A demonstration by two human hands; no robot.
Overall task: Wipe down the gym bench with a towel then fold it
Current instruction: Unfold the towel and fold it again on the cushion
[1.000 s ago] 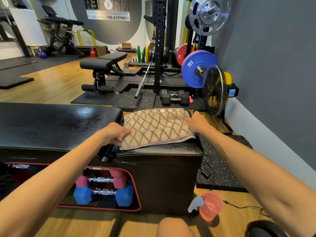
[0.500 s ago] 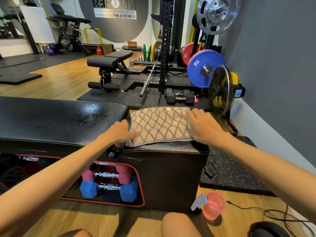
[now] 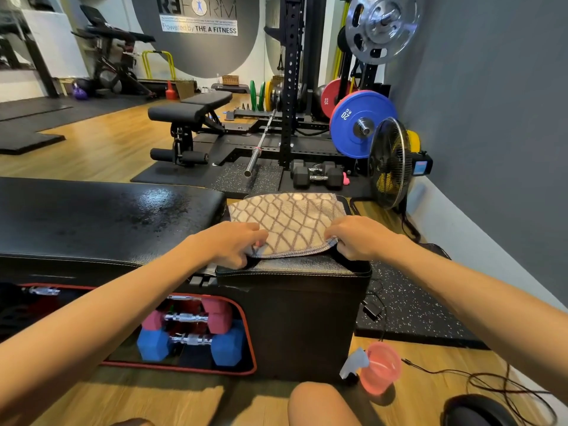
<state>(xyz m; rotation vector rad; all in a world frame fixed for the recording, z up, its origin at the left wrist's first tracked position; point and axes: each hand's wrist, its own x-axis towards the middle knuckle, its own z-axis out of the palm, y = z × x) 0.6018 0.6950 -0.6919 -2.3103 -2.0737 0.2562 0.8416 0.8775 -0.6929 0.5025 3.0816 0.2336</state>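
A person's two bare arms reach forward over a black padded gym bench, seen from a head-worn camera looking down. The worktop has two padded sections: a long one stretching to the left and a short block at the right end. A beige towel with a brown diamond pattern lies flat on the short right-end section, covering most of its top.

The left hand pinches the towel's near left corner, fingers curled round the cloth. The right hand pinches the near right corner, where the hem is lifted slightly off the padding. Both grips are narrow and closed on fabric.

The long section shows a patchy sheen that may be moisture from wiping, though it could simply be reflected light. If so, the wiping looks largely done, and the towel, apparently already doubled once, appears to be partway through folding. What seems left is bringing the near edge over to the far edge and pressing it flat.

Below the worktop, pink and blue dumbbells sit in an open compartment. A pink cup stands on the wooden floor by the bench's right end.
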